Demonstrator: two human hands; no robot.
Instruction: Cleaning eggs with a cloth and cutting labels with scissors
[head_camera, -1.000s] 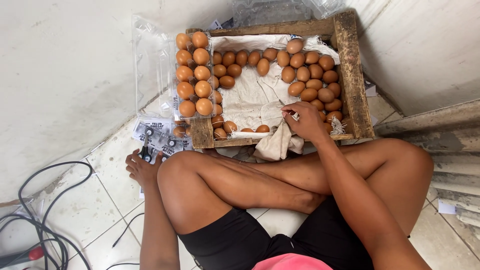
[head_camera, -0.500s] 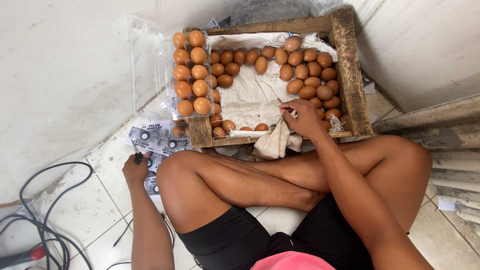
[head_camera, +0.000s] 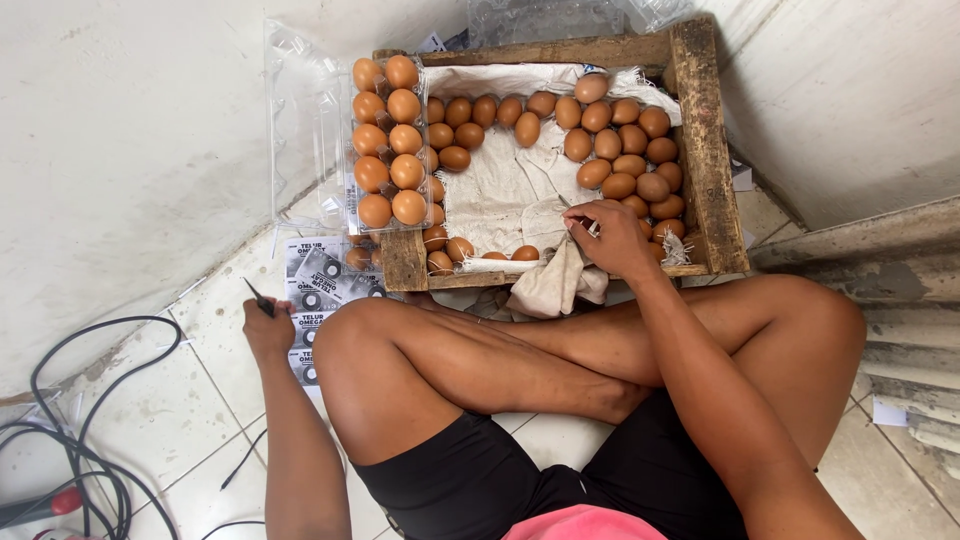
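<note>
Sitting cross-legged on the tiled floor (head_camera: 150, 420), the person faces a wooden crate (head_camera: 708, 150) lined with pale cloth (head_camera: 500, 185). Brown eggs (head_camera: 620, 150) lie loose in the crate, thickest along the far edge and at the right side. Left of the crate, touching its left wall, stands a clear plastic egg carton (head_camera: 385, 145), lid open to the left, filled with two rows of brown eggs.

Left hand (head_camera: 268, 330): closed around a thin dark pen-like tool (head_camera: 259, 298), tip pointing up and to the left. It sits over the floor near the left knee, just beside a stack of printed paper labels (head_camera: 320, 280) lying below the carton.

Right hand (head_camera: 612, 235): at the near edge of the crate, fingers pinched on a small pale item; what it is cannot be told. A fold of the cloth hangs over the crate's near rim just below this hand.

Black cables (head_camera: 90, 400) coil on the floor at far left.
</note>
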